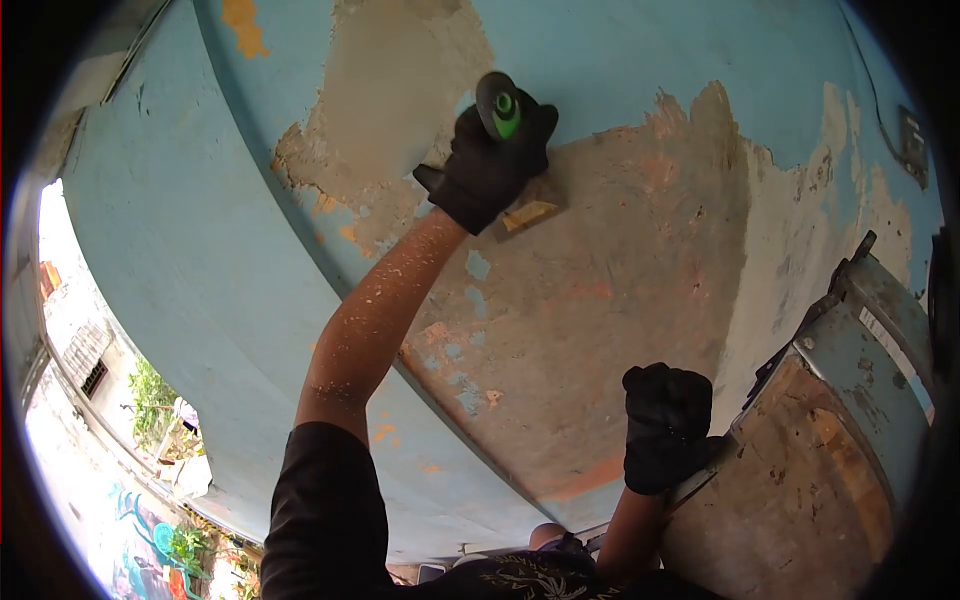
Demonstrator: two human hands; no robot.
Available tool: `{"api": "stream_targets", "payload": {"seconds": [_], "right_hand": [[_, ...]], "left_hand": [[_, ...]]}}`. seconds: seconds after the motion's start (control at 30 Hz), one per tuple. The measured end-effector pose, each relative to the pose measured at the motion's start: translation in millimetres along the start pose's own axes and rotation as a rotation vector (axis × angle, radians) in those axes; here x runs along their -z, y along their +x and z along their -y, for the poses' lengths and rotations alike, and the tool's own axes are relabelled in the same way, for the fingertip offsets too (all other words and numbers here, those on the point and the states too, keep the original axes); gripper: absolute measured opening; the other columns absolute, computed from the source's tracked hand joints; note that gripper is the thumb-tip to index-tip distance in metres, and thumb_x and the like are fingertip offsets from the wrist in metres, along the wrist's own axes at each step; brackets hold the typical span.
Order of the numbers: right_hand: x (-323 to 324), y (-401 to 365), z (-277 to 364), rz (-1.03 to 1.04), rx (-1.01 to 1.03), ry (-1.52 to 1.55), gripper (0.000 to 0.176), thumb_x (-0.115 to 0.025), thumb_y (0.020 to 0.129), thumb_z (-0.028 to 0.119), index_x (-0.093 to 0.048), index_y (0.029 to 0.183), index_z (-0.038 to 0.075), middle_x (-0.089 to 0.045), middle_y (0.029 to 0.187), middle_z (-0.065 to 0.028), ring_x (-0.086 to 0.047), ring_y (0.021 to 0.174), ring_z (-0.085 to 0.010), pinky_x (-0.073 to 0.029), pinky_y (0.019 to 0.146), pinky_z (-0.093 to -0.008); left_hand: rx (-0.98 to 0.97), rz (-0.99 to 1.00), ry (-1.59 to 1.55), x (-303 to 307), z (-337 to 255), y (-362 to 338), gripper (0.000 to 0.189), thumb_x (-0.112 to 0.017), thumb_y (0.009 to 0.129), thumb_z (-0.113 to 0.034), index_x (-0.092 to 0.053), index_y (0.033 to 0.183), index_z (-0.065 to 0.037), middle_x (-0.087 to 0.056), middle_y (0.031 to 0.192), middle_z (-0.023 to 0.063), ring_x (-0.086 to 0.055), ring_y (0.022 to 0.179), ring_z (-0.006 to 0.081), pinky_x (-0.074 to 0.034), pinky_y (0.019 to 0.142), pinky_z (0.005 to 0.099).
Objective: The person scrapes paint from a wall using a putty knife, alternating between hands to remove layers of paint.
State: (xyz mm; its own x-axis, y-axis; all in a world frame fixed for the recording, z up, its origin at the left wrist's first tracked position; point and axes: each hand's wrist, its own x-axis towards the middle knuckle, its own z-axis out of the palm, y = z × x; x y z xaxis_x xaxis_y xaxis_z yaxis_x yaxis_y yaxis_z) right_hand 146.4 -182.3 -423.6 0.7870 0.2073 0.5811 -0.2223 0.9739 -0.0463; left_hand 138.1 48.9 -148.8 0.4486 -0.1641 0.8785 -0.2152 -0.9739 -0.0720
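My left hand (490, 165), in a black glove, is raised against the wall and closed round a scraper with a black and green handle (505, 112). The handle's end points toward me. Below the glove a flat metal part (530, 213) with a yellowish patch shows near the wall; the rest of the tool is hidden by the hand. Pale flakes cover the left forearm. My right hand (668, 425), also gloved in black, is lower down with its fingers curled in. Its thumb side meets the edge of a worn panel (790, 470). Whatever those fingers may hold is hidden.
Light blue paint (600, 50) surrounds a large bare grey-brown patch (610, 290) on the wall. A raised ridge (300, 240) runs down at the left. A switch plate with a cable (912, 145) is at the right. Daylight and plants (150, 400) show far left.
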Motion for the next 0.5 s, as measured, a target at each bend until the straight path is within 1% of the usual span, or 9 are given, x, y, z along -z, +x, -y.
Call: {"api": "stream_targets", "payload": {"seconds": [0.07, 0.13, 0.17, 0.2, 0.27, 0.3, 0.37, 0.47, 0.5], "right_hand": [[17, -4, -4, 0.034, 0.055, -0.222, 0.086, -0.049, 0.093, 0.070, -0.055, 0.111, -0.013, -0.053, 0.088, -0.0108, -0.051, 0.083, -0.0233, -0.045, 0.072, -0.0365], [1, 2, -2, 0.073, 0.080, -0.240, 0.086, -0.050, 0.092, 0.071, -0.055, 0.110, -0.013, -0.053, 0.087, -0.0103, -0.051, 0.082, -0.0231, -0.044, 0.072, -0.0362], [-4, 5, -2, 0.113, 0.103, -0.249, 0.086, -0.050, 0.092, 0.071, -0.056, 0.110, -0.013, -0.052, 0.087, -0.0097, -0.051, 0.082, -0.0229, -0.044, 0.072, -0.0359], [-1, 6, -2, 0.113, 0.108, -0.247, 0.086, -0.050, 0.092, 0.071, -0.056, 0.110, -0.013, -0.052, 0.087, -0.0097, -0.051, 0.082, -0.0229, -0.044, 0.072, -0.0359], [5, 4, -4, 0.058, 0.094, -0.249, 0.086, -0.050, 0.091, 0.072, -0.056, 0.111, -0.011, -0.054, 0.089, -0.0106, -0.051, 0.082, -0.0233, -0.044, 0.072, -0.0378], [2, 5, -5, 0.051, 0.097, -0.241, 0.086, -0.050, 0.091, 0.072, -0.056, 0.111, -0.011, -0.054, 0.089, -0.0106, -0.051, 0.082, -0.0233, -0.044, 0.072, -0.0378], [-5, 4, -1, 0.009, -0.061, 0.038, 0.052, -0.078, 0.081, 0.038, -0.049, 0.092, -0.004, -0.040, 0.087, -0.0067, -0.041, 0.082, -0.0154, -0.040, 0.065, -0.0243], [-7, 2, 0, 0.049, -0.042, 0.072, 0.052, -0.079, 0.081, 0.039, -0.049, 0.091, -0.003, -0.041, 0.087, -0.0079, -0.041, 0.081, -0.0153, -0.040, 0.065, -0.0238], [2, 2, -4, 0.057, -0.024, 0.077, 0.052, -0.079, 0.081, 0.039, -0.049, 0.091, -0.003, -0.041, 0.087, -0.0079, -0.041, 0.081, -0.0153, -0.040, 0.065, -0.0238]], "left_hand": [[-0.373, -0.172, 0.141, 13, 16, 29, 0.026, -0.066, 0.091, -0.016, -0.064, 0.117, -0.017, -0.068, 0.095, 0.0057, -0.068, 0.082, 0.0222, -0.056, 0.069, 0.0381], [-0.212, -0.224, 0.157, 64, 4, 71, 0.019, -0.057, 0.102, -0.018, -0.065, 0.111, -0.003, -0.072, 0.099, 0.0060, -0.069, 0.086, 0.0126, -0.057, 0.075, 0.0291], [-0.450, -0.177, 0.840, 95, 12, 85, 0.020, -0.057, 0.102, -0.019, -0.067, 0.110, -0.003, -0.072, 0.100, 0.0068, -0.070, 0.084, 0.0142, -0.058, 0.072, 0.0299], [-0.161, -0.318, 0.082, 98, 11, 91, 0.019, -0.058, 0.102, -0.017, -0.066, 0.111, -0.003, -0.072, 0.098, 0.0067, -0.071, 0.085, 0.0149, -0.058, 0.070, 0.0309], [0.001, -0.401, -0.564, 82, 10, 74, 0.020, -0.056, 0.102, -0.016, -0.066, 0.113, -0.003, -0.071, 0.095, 0.0083, -0.071, 0.084, 0.0156, -0.059, 0.071, 0.0314], [-0.001, -0.391, -0.561, 73, 0, 68, 0.020, -0.056, 0.102, -0.016, -0.066, 0.113, -0.003, -0.071, 0.095, 0.0083, -0.071, 0.084, 0.0156, -0.059, 0.071, 0.0314], [0.063, -0.172, -0.609, 62, -13, 43, 0.021, -0.057, 0.101, -0.017, -0.065, 0.114, -0.002, -0.070, 0.090, 0.0096, -0.071, 0.083, 0.0169, -0.059, 0.072, 0.0318], [-0.110, -0.228, -0.049, 88, 19, 57, 0.024, -0.059, 0.100, -0.021, -0.065, 0.115, -0.002, -0.070, 0.088, 0.0099, -0.070, 0.081, 0.0173, -0.059, 0.072, 0.0324], [0.033, -0.280, -0.429, 101, 17, 68, 0.027, -0.060, 0.100, -0.022, -0.065, 0.116, -0.001, -0.069, 0.088, 0.0095, -0.070, 0.080, 0.0176, -0.059, 0.073, 0.0326]]}}
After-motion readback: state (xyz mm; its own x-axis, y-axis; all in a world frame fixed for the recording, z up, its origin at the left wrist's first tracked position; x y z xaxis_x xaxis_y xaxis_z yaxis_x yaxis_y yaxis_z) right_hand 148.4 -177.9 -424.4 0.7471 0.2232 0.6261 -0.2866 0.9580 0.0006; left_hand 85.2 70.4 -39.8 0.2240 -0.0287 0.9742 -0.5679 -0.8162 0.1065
